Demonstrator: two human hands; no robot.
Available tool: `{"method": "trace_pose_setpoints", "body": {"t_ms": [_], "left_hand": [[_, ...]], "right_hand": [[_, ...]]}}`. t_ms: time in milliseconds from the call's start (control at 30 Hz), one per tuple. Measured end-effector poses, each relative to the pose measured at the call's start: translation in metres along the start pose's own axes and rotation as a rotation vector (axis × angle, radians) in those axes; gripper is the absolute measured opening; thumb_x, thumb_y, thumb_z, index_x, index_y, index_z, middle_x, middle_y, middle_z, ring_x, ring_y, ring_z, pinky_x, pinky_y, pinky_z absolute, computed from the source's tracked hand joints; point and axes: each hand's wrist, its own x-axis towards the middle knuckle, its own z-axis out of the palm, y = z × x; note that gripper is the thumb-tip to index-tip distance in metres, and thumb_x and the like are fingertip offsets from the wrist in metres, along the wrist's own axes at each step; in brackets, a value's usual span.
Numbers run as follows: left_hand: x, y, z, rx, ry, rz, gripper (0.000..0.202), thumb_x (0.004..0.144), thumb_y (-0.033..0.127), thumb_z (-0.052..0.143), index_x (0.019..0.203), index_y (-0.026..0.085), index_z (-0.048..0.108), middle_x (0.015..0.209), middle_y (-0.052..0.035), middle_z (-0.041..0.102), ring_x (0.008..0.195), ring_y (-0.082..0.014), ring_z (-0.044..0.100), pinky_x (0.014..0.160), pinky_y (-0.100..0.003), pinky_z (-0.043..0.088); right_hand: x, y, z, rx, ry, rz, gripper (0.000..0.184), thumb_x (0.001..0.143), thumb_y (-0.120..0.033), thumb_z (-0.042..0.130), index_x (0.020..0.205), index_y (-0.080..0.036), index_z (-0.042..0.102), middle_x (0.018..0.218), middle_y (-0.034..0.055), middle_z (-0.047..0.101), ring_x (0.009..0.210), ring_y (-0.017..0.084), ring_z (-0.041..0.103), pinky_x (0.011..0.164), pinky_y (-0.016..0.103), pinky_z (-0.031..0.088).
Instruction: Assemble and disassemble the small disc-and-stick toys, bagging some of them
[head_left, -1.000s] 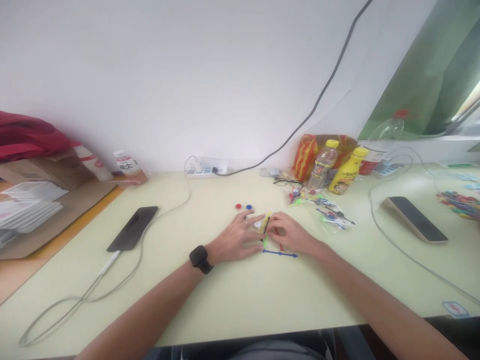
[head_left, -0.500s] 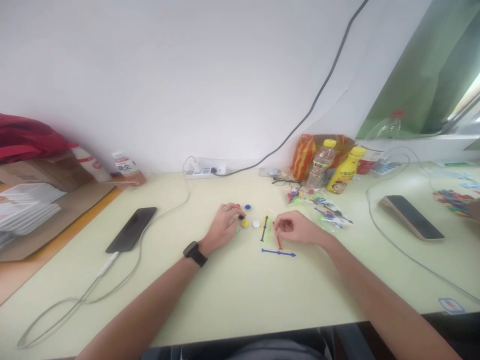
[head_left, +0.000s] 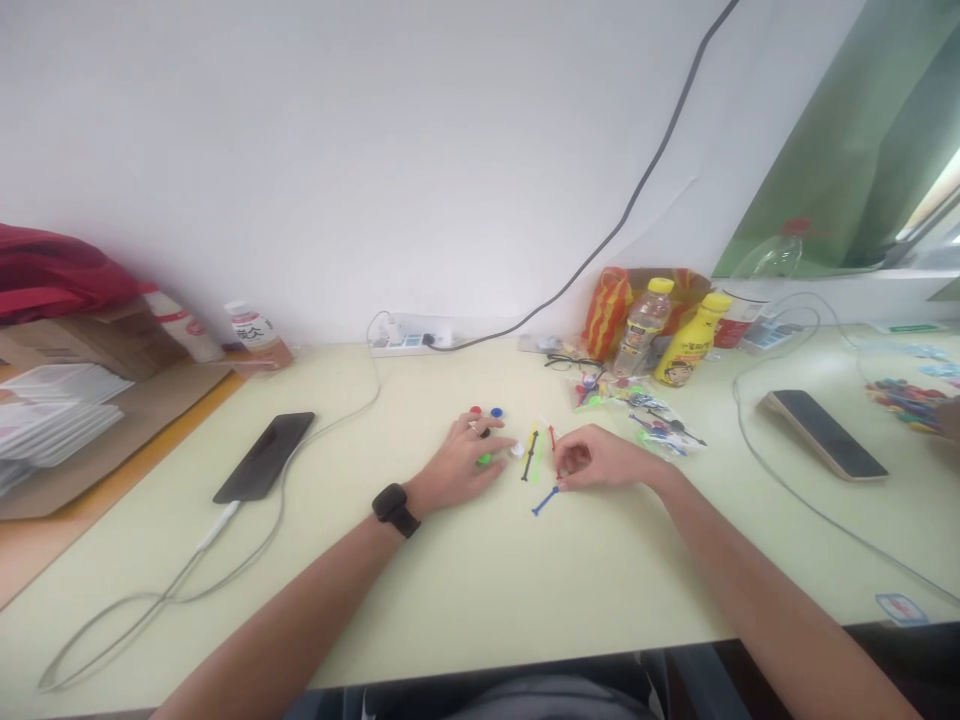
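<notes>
Small coloured plastic sticks and round caps lie on the pale desk. My left hand, with a black watch on the wrist, rests palm down, fingers stretched over a green cap and touching a white cap. A red cap and a blue cap sit just beyond it. My right hand is curled, its fingertips pinching one end of a blue stick that slants toward me. A black stick, a green one and a red stick lie between the hands.
A black phone on a cable lies at the left, another phone at the right. Bottles, a snack bag, glasses and a plastic bag of coloured parts stand behind. A power strip sits by the wall. Boxes and papers are stacked at far left.
My right hand moved down onto the blue stick and swung it from level to slanted. My left hand shifted right and flattened over the caps.
</notes>
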Motion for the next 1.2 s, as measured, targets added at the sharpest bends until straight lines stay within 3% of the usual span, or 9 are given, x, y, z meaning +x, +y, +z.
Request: {"method": "trace_pose_setpoints", "body": {"t_ms": [100,200,300,367,533,700,1033,1200], "left_hand": [[0.000,0.002,0.001,0.013,0.000,0.004,0.036,0.096,0.031,0.065,0.132,0.035,0.070,0.138,-0.0078,0.059,0.134,-0.0337,0.045,0.115,-0.056,0.039],[0.000,0.003,0.001,0.012,0.003,0.020,0.037,0.096,0.033,0.066,0.133,0.035,0.069,0.140,-0.0076,0.059,0.134,-0.0332,0.045,0.116,-0.056,0.039],[0.001,0.004,0.001,0.000,0.011,0.041,0.031,0.096,0.031,0.066,0.126,0.034,0.073,0.137,-0.0071,0.060,0.133,-0.0324,0.046,0.116,-0.056,0.039],[0.002,0.004,0.002,-0.012,0.030,0.049,0.027,0.096,0.031,0.066,0.122,0.032,0.074,0.133,-0.0069,0.062,0.131,-0.0315,0.047,0.116,-0.054,0.040],[0.003,0.003,0.004,-0.048,0.080,0.058,0.014,0.097,0.031,0.066,0.107,0.028,0.075,0.126,-0.0065,0.066,0.127,-0.0292,0.049,0.113,-0.050,0.044],[0.004,0.003,0.005,-0.071,0.089,0.057,0.011,0.097,0.031,0.066,0.102,0.026,0.074,0.121,-0.0065,0.068,0.125,-0.0282,0.050,0.112,-0.050,0.045],[0.003,0.004,0.004,-0.076,0.107,0.027,0.022,0.095,0.036,0.069,0.115,0.027,0.074,0.122,-0.0072,0.067,0.123,-0.0277,0.053,0.113,-0.050,0.044],[0.003,0.003,0.004,-0.056,0.091,0.042,0.016,0.096,0.035,0.068,0.106,0.029,0.078,0.119,-0.0072,0.068,0.122,-0.0285,0.054,0.113,-0.052,0.044]], "right_hand": [[0.001,0.002,-0.002,-0.019,0.058,-0.006,0.031,0.072,-0.046,0.084,0.086,-0.019,0.075,0.069,-0.0015,0.061,0.064,0.015,0.054,0.057,0.026,0.040],[0.004,0.007,-0.002,-0.071,0.205,0.009,0.029,0.077,-0.047,0.079,0.087,-0.020,0.073,0.070,-0.0011,0.062,0.064,0.015,0.054,0.058,0.027,0.041],[0.009,0.014,0.002,-0.190,0.385,0.076,0.030,0.083,-0.049,0.072,0.078,-0.020,0.070,0.069,0.0003,0.063,0.063,0.015,0.054,0.058,0.027,0.039],[0.012,0.017,0.009,-0.254,0.436,0.132,0.034,0.084,-0.051,0.071,0.070,-0.020,0.067,0.068,0.0013,0.065,0.062,0.016,0.055,0.057,0.028,0.038],[0.016,0.015,0.023,-0.351,0.452,0.191,0.025,0.084,-0.043,0.069,0.070,-0.022,0.067,0.067,0.0006,0.068,0.060,0.016,0.058,0.055,0.027,0.035],[0.015,0.012,0.024,-0.400,0.460,0.192,0.016,0.085,-0.032,0.065,0.072,-0.022,0.067,0.067,-0.0001,0.069,0.061,0.016,0.060,0.056,0.028,0.035],[0.013,0.010,0.020,-0.621,0.554,0.200,0.010,0.078,-0.018,0.066,0.070,-0.023,0.064,0.072,0.0012,0.071,0.067,0.018,0.059,0.061,0.030,0.032],[0.013,0.007,0.021,-0.571,0.545,0.158,0.019,0.086,-0.037,0.069,0.072,-0.023,0.066,0.071,0.0010,0.069,0.066,0.018,0.058,0.061,0.030,0.032]]}}
